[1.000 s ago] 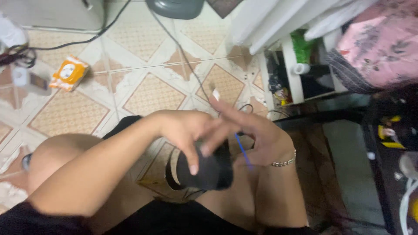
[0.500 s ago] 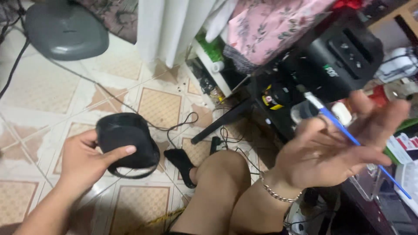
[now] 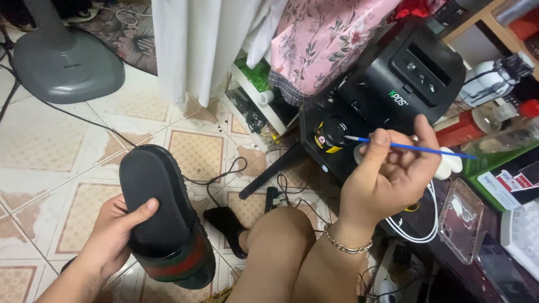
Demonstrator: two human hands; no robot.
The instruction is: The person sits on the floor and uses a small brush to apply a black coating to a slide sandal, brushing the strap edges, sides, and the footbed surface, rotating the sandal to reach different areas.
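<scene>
Over the tiled floor I clamped my left hand (image 3: 115, 233) around a black sandal (image 3: 163, 216) while my right hand (image 3: 387, 179) pinched a blue brush (image 3: 410, 147) at a small jar (image 3: 331, 133).

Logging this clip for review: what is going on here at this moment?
A person sits above a tiled floor. The left hand grips a black slide sandal, sole turned up, with a green and red strap at its lower end. The right hand holds a thin blue brush, its tip at a small dark jar with a yellow label, which stands on a black machine. A grey fan base stands on the floor behind.
</scene>
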